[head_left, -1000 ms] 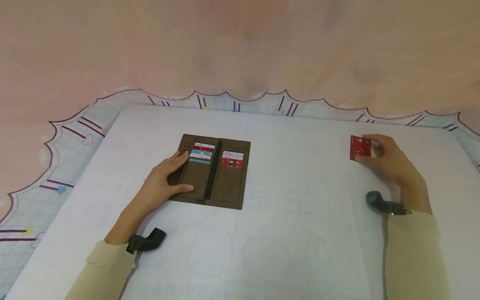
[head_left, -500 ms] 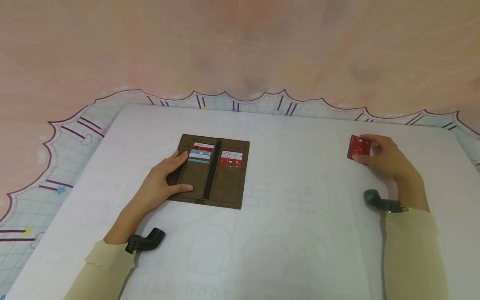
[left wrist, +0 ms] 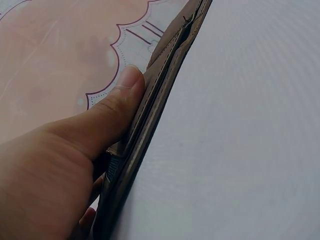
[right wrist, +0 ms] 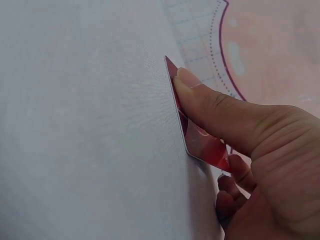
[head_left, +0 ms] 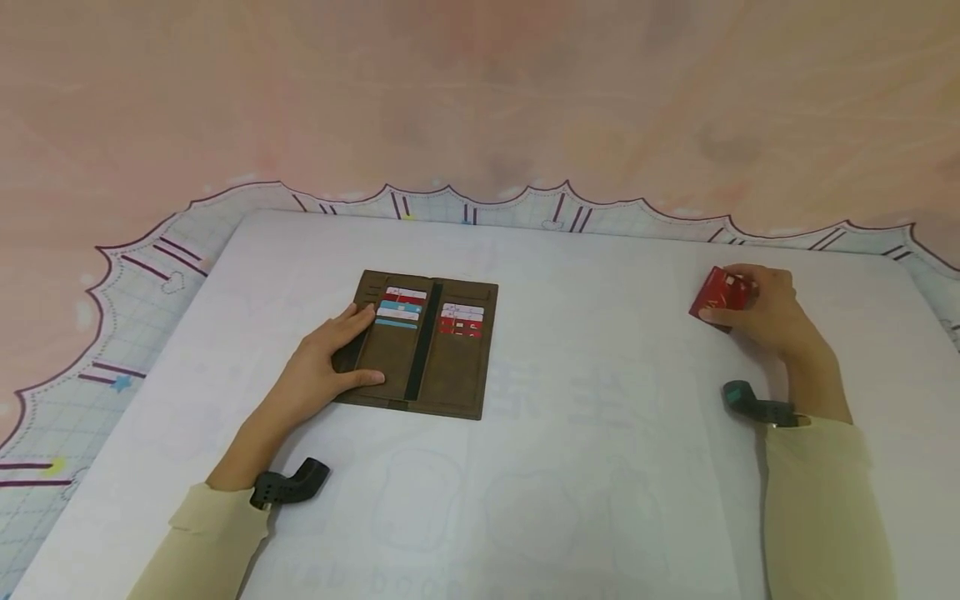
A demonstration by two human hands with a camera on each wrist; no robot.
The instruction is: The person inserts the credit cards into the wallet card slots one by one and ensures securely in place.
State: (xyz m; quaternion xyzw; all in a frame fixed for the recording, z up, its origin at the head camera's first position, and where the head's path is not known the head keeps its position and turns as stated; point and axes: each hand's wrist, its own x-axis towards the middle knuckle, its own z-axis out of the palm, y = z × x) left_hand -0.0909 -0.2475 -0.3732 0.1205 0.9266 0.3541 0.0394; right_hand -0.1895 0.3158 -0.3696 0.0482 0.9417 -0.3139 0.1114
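An unfolded brown wallet (head_left: 457, 375) lies on the white surface, with several cards (head_left: 462, 320) tucked in its slots on both halves. My left hand (head_left: 318, 367) rests on the wallet's left half. Its thumb and index finger lie spread on top; the other fingers are mostly hidden. In the left wrist view, the thumb (left wrist: 112, 112) presses the wallet's inner side near the edge. Far to the right, my right hand (head_left: 776, 312) pinches a red bank card (head_left: 716, 292) between thumb and fingers. The right wrist view shows this card (right wrist: 205, 145) tilted, close to the white surface.
The white sheet (head_left: 585, 483) covers most of the table. Beyond it runs a patterned cloth border (head_left: 510, 212) with a scalloped edge, then a pinkish-brown cloth (head_left: 480, 92). Each wrist carries a black camera band (head_left: 292, 485).
The right hand has shifted slightly left, and the red bank card in its fingers has turned to a slant. The left hand and wallet look the same.
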